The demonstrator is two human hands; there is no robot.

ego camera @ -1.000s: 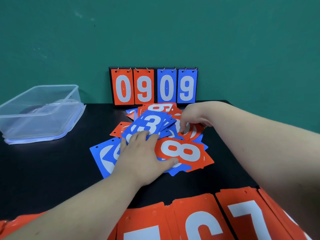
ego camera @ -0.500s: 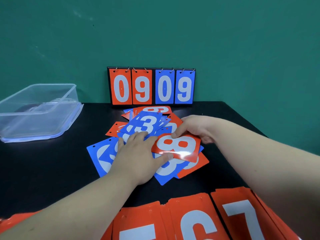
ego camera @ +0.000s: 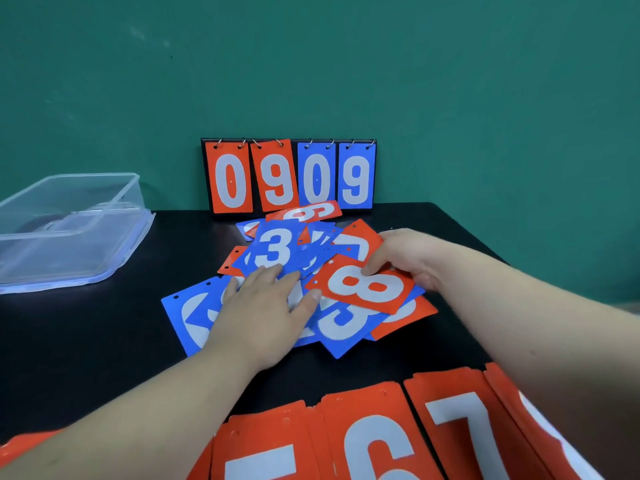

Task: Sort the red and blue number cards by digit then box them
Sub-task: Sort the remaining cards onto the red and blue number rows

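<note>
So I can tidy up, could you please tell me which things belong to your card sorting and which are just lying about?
In the job: red 8 card, pinched by the right hand; mixed pile under the left hand; sorted red row; clear box.
Lying about, apparently: flip scoreboard showing 0909.

Back wall (ego camera: 450,81): flat teal-green paint, fills the whole upper half of the view. Pale scuff marks (ego camera: 138,32) sit upper left, with one small dark speck (ego camera: 171,57) just below and right of them. Surface (ego camera: 86,341): matte black top, back edge up against the wall. Its right edge (ego camera: 485,251) runs diagonally toward the near right. Same teal shows beyond that edge, can't tell wall from floor there. Light is even and diffuse. Dull grey sheen on the black top toward the back, shadows soft-edged.
</note>
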